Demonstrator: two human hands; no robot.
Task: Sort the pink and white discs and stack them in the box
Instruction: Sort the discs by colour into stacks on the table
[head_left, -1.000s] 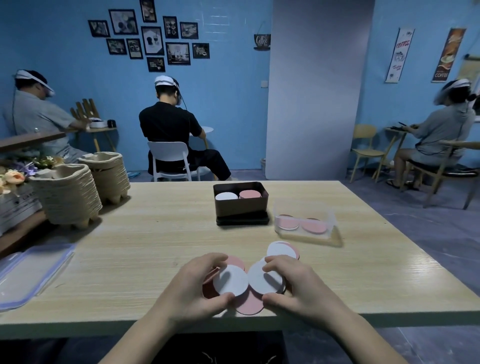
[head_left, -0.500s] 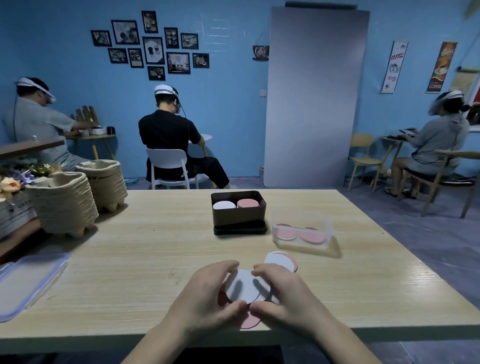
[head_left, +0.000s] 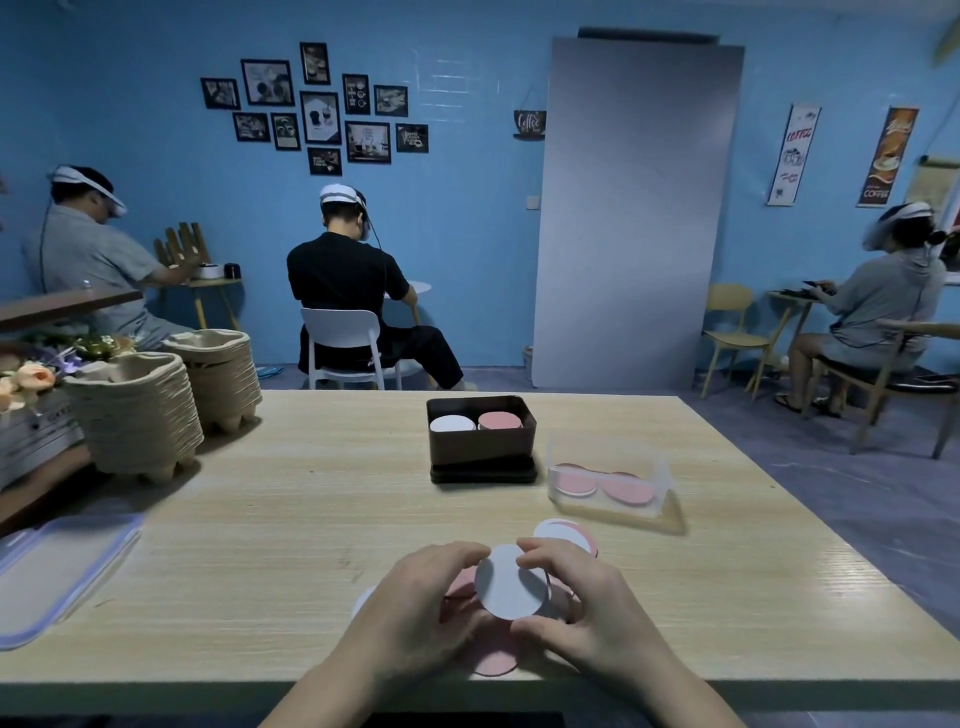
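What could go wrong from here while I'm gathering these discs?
The pink disc nearest you lies close to the table edge and might slide off if nudged. Both hands pinch the white disc by its rim above the loose pile, so it could slip. Another white disc lies on pink, easy to grab together.

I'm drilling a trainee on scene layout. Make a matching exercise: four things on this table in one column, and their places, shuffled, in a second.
Things:
1. dark box
2. clear plastic tub
3. stacked pulp trays
4. white disc

Places:
A. held between both hands
B. far left of the table
C. table centre, on a black lid
D. right of the dark box

Pairs: 1-C, 2-D, 3-B, 4-A
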